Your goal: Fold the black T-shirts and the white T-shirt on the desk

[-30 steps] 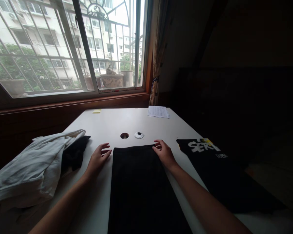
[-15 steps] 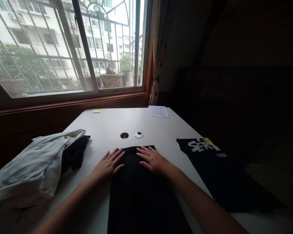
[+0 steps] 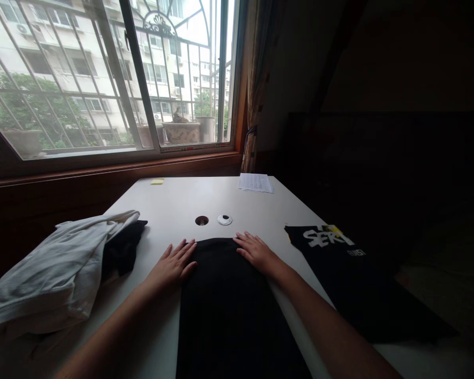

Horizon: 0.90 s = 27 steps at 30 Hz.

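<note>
A black cloth (image 3: 229, 305) lies flat on the white table (image 3: 174, 200), its far edge slightly curved and its near part running out of the bottom of the view. My left hand (image 3: 174, 263) rests at its far left corner, fingers spread, fingertips on the cloth's edge. At the far right corner lies my right hand (image 3: 256, 255), palm down with the fingers stretched out, covering that corner. Neither hand grips anything.
Light grey and dark clothes (image 3: 71, 263) are heaped at the left. A black garment with white lettering (image 3: 339, 273) lies at the right. Papers (image 3: 256, 182), a yellow note (image 3: 157, 181), a round hole (image 3: 201, 220) and a round cover (image 3: 225, 220) are farther back.
My right hand has slid right and slightly away from me, onto the cloth's far right corner. My left hand has shifted slightly left.
</note>
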Each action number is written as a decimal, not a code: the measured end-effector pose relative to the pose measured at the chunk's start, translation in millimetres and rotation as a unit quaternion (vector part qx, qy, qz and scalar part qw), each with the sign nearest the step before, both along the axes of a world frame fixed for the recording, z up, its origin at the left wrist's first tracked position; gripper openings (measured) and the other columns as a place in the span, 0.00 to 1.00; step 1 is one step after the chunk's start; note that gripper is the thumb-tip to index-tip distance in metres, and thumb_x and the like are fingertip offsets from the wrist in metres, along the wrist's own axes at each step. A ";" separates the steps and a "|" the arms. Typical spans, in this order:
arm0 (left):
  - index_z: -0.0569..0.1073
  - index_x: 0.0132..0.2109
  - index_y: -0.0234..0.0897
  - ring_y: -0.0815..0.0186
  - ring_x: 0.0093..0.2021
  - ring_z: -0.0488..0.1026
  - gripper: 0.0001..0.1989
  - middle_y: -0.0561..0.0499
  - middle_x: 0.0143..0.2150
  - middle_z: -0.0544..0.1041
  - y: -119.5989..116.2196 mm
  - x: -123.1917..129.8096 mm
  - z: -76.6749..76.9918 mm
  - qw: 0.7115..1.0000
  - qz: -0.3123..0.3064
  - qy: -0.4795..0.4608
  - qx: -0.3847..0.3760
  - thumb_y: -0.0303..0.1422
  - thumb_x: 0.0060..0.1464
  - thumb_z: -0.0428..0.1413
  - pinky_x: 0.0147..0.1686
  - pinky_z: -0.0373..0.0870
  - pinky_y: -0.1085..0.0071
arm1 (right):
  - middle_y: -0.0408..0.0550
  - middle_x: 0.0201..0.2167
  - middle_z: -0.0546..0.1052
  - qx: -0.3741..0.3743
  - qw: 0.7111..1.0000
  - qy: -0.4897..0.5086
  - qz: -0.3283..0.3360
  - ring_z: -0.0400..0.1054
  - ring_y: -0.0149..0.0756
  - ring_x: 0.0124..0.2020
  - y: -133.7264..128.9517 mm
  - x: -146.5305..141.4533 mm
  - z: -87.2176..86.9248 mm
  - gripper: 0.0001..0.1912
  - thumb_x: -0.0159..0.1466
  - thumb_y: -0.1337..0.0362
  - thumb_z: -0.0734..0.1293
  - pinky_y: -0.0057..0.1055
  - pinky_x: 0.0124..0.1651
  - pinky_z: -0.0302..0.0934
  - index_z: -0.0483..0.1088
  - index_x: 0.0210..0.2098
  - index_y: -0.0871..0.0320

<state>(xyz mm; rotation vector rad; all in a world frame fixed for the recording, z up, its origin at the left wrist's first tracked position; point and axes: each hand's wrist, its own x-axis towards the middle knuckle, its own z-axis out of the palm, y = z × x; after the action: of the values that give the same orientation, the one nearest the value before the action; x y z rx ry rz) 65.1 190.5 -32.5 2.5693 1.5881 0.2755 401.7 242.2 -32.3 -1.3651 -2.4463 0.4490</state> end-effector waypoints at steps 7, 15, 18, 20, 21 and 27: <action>0.52 0.73 0.46 0.52 0.74 0.47 0.28 0.52 0.73 0.54 5.9 -12.7 -10.1 0.997 0.058 0.033 0.036 0.45 0.71 0.40 0.68 0.48 0.44 | 0.51 0.65 0.67 0.098 0.992 0.059 -0.061 0.59 0.44 0.66 9.3 6.3 -16.7 0.22 0.72 0.57 0.57 0.44 0.69 0.51 0.70 0.60 0.53; 0.62 0.68 0.44 0.51 0.68 0.62 0.23 0.44 0.70 0.63 8.9 -19.3 -3.1 0.987 0.027 -0.046 0.155 0.35 0.69 0.45 0.62 0.64 0.47 | 0.54 0.48 0.76 0.141 0.971 0.114 -0.158 0.68 0.45 0.53 11.3 12.8 -15.8 0.17 0.67 0.67 0.57 0.44 0.60 0.60 0.74 0.49 0.56; 0.70 0.62 0.46 0.54 0.66 0.64 0.18 0.47 0.65 0.69 3.2 -12.8 10.4 0.977 -0.042 -0.073 0.194 0.31 0.68 0.48 0.61 0.67 0.52 | 0.52 0.44 0.76 0.083 0.972 0.114 -0.187 0.70 0.43 0.47 4.0 12.9 -0.7 0.14 0.67 0.62 0.60 0.40 0.54 0.63 0.73 0.48 0.56; 0.74 0.57 0.46 0.55 0.62 0.67 0.16 0.48 0.59 0.74 -1.3 -7.2 17.6 0.975 -0.079 -0.074 0.196 0.30 0.67 0.50 0.59 0.70 0.54 | 0.50 0.41 0.77 0.016 0.974 0.111 -0.199 0.72 0.41 0.41 -2.2 12.4 11.2 0.15 0.66 0.57 0.62 0.37 0.47 0.65 0.72 0.48 0.56; 0.75 0.55 0.46 0.55 0.60 0.69 0.14 0.48 0.56 0.76 -3.1 -4.7 20.0 0.975 -0.092 -0.069 0.191 0.29 0.66 0.51 0.57 0.71 0.54 | 0.49 0.39 0.77 -0.019 0.973 0.108 -0.203 0.72 0.40 0.39 -5.3 12.2 16.8 0.15 0.66 0.55 0.64 0.35 0.43 0.65 0.71 0.48 0.55; 0.76 0.52 0.45 0.57 0.50 0.73 0.12 0.49 0.51 0.78 -5.7 0.4 21.1 0.983 -0.099 -0.048 0.148 0.31 0.65 0.53 0.51 0.74 0.55 | 0.47 0.39 0.77 -0.189 0.959 0.109 -0.180 0.73 0.41 0.37 -20.2 14.3 39.2 0.27 0.59 0.45 0.70 0.32 0.35 0.64 0.67 0.52 0.52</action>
<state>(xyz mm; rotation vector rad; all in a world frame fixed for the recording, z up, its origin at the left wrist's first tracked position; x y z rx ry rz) 65.5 184.7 -11.4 2.8561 1.3334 0.6498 416.1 222.1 6.9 -1.7582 -1.9432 0.9498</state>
